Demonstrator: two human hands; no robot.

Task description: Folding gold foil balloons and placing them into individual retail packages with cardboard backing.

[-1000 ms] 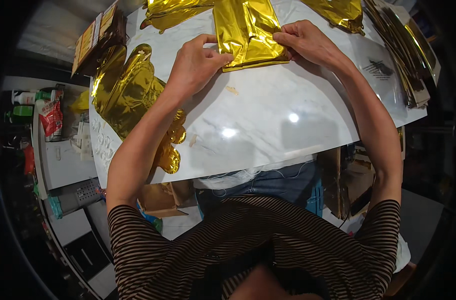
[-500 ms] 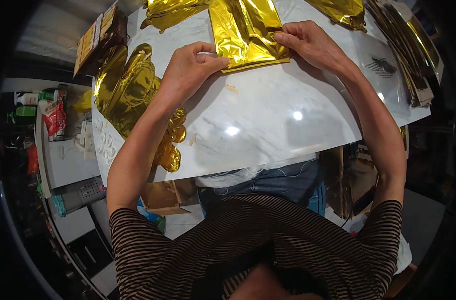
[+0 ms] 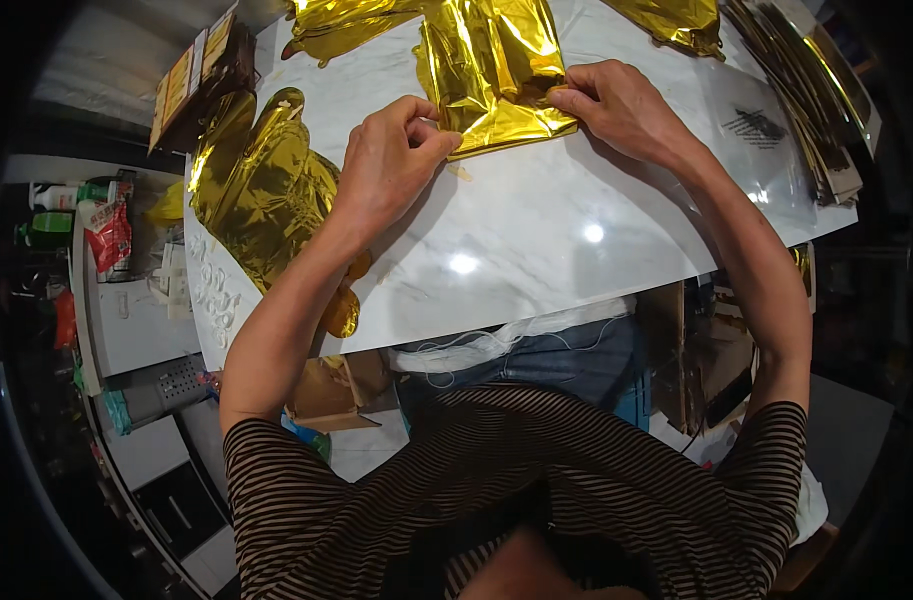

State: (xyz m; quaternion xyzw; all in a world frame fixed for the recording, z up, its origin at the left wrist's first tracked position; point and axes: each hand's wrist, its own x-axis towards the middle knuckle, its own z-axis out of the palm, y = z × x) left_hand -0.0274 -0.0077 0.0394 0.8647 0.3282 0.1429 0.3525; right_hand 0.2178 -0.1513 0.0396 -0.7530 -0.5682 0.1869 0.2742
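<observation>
A shiny gold foil balloon (image 3: 486, 75), flat and creased, lies at the far middle of the white marbled table (image 3: 536, 220). Its near edge is folded into a straight band. My left hand (image 3: 396, 150) pinches the near left corner between thumb and fingers. At the near right corner, my right hand (image 3: 621, 105) grips the foil edge, thumb on top. More gold foil pieces (image 3: 266, 190) lie flat to the left, partly hidden behind my left forearm. Other gold foil (image 3: 351, 30) rests at the far edge.
A stack of printed cards or packets (image 3: 196, 80) stands at the far left. Clear plastic bags (image 3: 761, 140) and a pile of flat packages (image 3: 806, 100) lie on the right. Small white rings (image 3: 211, 285) sit at the left edge. Below the table is an open cardboard box (image 3: 336, 390).
Both hands have come slightly nearer to me with the foil's near edge. The folded band looks wider and the foil above it has shifted.
</observation>
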